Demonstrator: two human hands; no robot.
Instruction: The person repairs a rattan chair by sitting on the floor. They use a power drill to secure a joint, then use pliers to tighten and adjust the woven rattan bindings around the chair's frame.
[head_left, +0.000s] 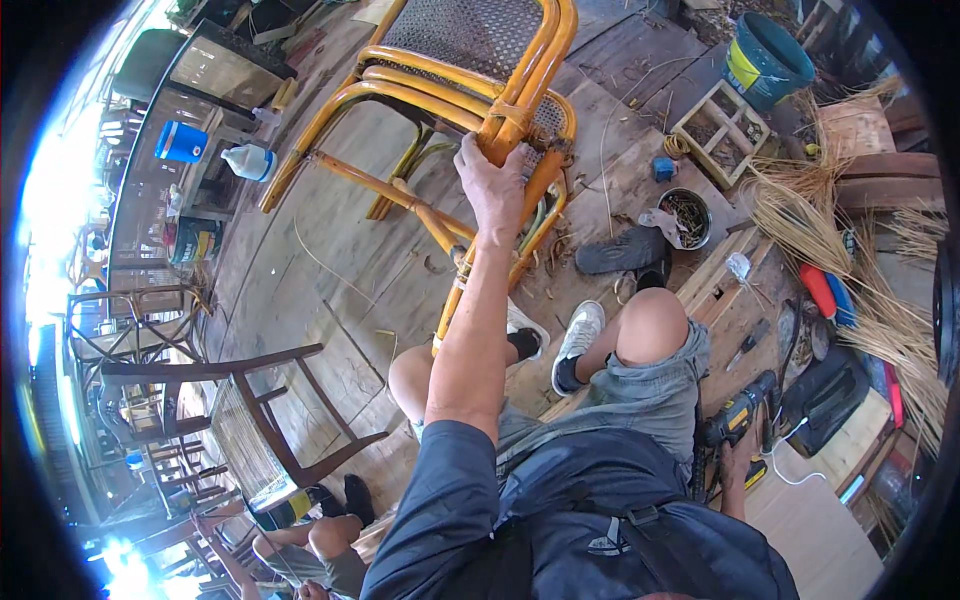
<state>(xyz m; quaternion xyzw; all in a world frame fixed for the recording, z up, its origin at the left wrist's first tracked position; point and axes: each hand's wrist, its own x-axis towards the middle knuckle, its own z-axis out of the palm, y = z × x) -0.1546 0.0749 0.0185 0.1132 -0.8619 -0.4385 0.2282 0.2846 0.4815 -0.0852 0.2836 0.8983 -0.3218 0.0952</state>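
Note:
My left hand (492, 185) is closed around the bound rattan poles of a yellow-brown rattan chair (545, 65), which lies tipped over on the floor before me. Woven cane mesh (455, 35) fills part of its frame. Low at my right side, my right hand (738, 462) is wrapped around the handle of a black and yellow cordless drill (738, 408). My body and the drill partly hide those fingers. The drill sits close beside my right thigh, away from the chair.
To the right are a screwdriver (748, 343), a black case (828, 405), loose cane strands (800, 230) and a bowl of scraps (688, 215). A teal bucket (785, 65) stands farther off. Left of me are a dark wooden chair (270, 420) and another seated person (325, 550).

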